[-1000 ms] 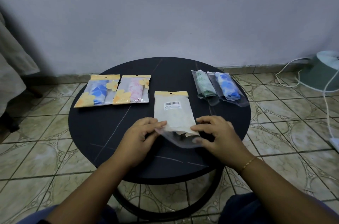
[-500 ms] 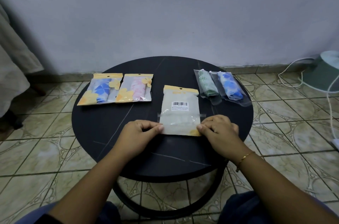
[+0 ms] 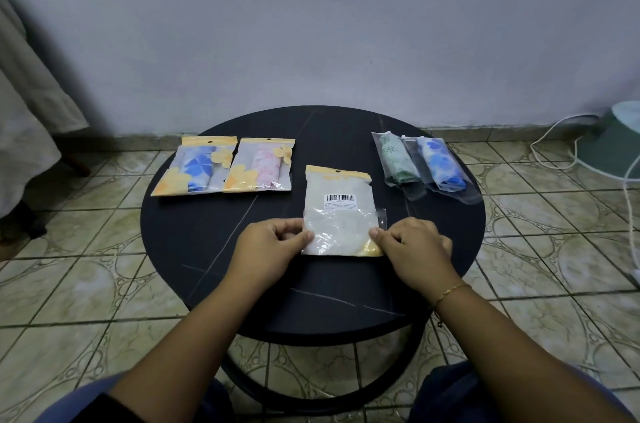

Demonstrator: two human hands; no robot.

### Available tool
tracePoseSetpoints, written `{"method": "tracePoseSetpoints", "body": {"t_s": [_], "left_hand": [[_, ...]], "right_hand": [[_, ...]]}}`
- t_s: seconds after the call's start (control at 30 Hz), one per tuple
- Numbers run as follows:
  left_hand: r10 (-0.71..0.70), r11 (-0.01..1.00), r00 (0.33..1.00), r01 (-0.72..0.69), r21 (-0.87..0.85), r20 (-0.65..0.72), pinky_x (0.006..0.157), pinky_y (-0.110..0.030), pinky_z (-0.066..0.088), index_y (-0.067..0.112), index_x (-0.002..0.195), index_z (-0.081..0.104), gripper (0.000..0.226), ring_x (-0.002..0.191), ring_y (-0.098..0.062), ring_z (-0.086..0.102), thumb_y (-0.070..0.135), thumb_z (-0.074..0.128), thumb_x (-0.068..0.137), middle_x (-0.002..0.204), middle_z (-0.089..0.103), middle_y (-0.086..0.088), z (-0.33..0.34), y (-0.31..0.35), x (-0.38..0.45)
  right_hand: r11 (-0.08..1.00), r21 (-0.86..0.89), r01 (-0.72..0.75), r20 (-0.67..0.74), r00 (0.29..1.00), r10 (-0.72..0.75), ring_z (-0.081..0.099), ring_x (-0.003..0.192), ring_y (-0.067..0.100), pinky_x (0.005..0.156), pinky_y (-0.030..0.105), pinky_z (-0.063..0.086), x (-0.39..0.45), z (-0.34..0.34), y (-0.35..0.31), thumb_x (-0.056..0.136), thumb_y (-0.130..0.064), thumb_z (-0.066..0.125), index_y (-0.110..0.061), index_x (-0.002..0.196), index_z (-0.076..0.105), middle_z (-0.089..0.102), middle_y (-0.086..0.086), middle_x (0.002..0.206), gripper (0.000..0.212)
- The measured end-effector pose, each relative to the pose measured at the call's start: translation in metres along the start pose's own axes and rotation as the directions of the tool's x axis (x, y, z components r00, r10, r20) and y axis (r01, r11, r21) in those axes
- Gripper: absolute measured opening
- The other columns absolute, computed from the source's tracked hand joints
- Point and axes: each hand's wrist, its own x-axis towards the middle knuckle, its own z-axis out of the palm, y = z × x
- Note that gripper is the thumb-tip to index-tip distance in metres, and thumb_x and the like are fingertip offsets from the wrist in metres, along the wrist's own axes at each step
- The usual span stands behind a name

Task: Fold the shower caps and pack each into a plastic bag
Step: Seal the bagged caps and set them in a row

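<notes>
Bag (image 3: 338, 211) flat at table (image 3: 207, 242) centre, barcode side up, long axis running away from the person, yellow header at far end. Left hand (image 3: 273, 246) and right hand (image 3: 412, 246) pinch its near side edges, fingers curled.

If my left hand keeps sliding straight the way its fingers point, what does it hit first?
The left hand points rightward across the barcode packet, which its fingertips already touch. Beyond that, it would probably meet the right hand at the packet's opposite edge.
</notes>
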Motion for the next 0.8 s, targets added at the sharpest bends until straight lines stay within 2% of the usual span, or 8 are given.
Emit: {"method": "tracePoseSetpoints", "body": {"t_s": [0.1,0.17,0.27,0.4,0.5,0.6,0.7,0.8], "left_hand": [[-0.024,0.998,0.999,0.026,0.058,-0.044,0.097,-0.034,0.045,0.026,0.118,0.064,0.042,0.084,-0.006,0.064,0.037,0.074,0.079,0.062,0.067,0.010,0.003,-0.002,0.003],[-0.037,0.992,0.997,0.045,0.121,-0.066,0.104,-0.031,0.032,0.028,0.123,0.058,0.047,0.090,-0.003,0.061,0.041,0.072,0.080,0.066,0.068,0.012,0.005,-0.001,0.003],[-0.008,0.967,0.998,0.025,0.253,-0.070,0.088,-0.021,0.014,0.032,0.126,0.051,0.045,0.094,0.002,0.054,0.042,0.064,0.085,0.073,0.068,0.012,0.006,0.004,0.000],[0.160,0.862,0.982,-0.090,0.498,-0.099,0.090,-0.023,0.015,0.034,0.130,0.048,0.044,0.104,-0.002,0.044,0.034,0.057,0.087,0.091,0.061,0.018,0.011,0.003,-0.005],[0.478,0.720,0.872,-0.318,0.617,-0.108,0.097,-0.029,0.023,0.025,0.126,0.056,0.043,0.117,-0.016,0.047,0.025,0.051,0.084,0.120,0.057,0.007,0.017,-0.001,-0.010],[0.702,0.577,0.711,-0.599,0.556,0.037,0.107,-0.033,0.025,0.015,0.123,0.060,0.043,0.128,-0.022,0.043,0.023,0.048,0.083,0.136,0.053,-0.005,0.030,0.000,-0.014],[0.607,0.533,0.728,-0.671,0.515,0.319,0.119,-0.036,0.015,0.015,0.143,0.040,0.059,0.146,-0.020,0.012,0.039,0.034,0.090,0.157,0.019,-0.001,0.043,0.003,-0.017],[0.401,0.569,0.801,-0.598,0.565,0.444,0.117,-0.026,-0.009,0.024,0.152,0.003,0.082,0.139,-0.006,-0.020,0.059,0.000,0.078,0.149,-0.019,0.014,0.046,0.001,-0.013]], "right_hand": [[0.999,-0.018,-0.050,-0.003,0.999,0.049,0.037,0.117,0.018,0.096,0.037,0.023,0.003,0.001,-0.002,0.094,-0.052,0.041,-0.018,0.051,0.046,0.054,-0.006,0.098,0.055],[0.996,-0.055,-0.073,0.003,0.997,0.073,0.036,0.119,0.020,0.097,0.039,0.024,0.005,0.002,-0.004,0.095,-0.052,0.039,-0.018,0.051,0.042,0.056,-0.002,0.101,0.055],[0.990,-0.105,-0.090,0.003,0.996,0.091,0.034,0.120,0.020,0.096,0.040,0.024,0.008,0.003,-0.008,0.095,-0.054,0.036,-0.021,0.055,0.041,0.055,-0.002,0.107,0.052],[0.984,-0.150,-0.098,0.021,0.994,0.103,0.032,0.121,0.020,0.097,0.041,0.024,0.008,0.003,-0.010,0.095,-0.054,0.034,-0.023,0.057,0.042,0.053,-0.001,0.110,0.050],[0.983,-0.153,-0.106,0.013,0.994,0.109,0.032,0.121,0.021,0.098,0.041,0.024,0.009,0.004,-0.010,0.095,-0.054,0.035,-0.022,0.055,0.040,0.054,-0.001,0.109,0.051],[0.981,-0.153,-0.119,0.000,0.993,0.120,0.034,0.120,0.021,0.098,0.041,0.026,0.009,0.004,-0.011,0.094,-0.055,0.036,-0.022,0.054,0.038,0.056,0.000,0.108,0.052],[0.980,-0.162,-0.117,-0.010,0.993,0.117,0.035,0.120,0.021,0.098,0.042,0.027,0.009,0.006,-0.011,0.094,-0.056,0.035,-0.023,0.055,0.040,0.055,-0.001,0.108,0.051],[0.977,-0.169,-0.128,-0.039,0.992,0.123,0.036,0.121,0.021,0.098,0.041,0.027,0.008,0.008,-0.012,0.094,-0.055,0.034,-0.022,0.073,0.063,0.055,-0.001,0.111,0.048]]}}
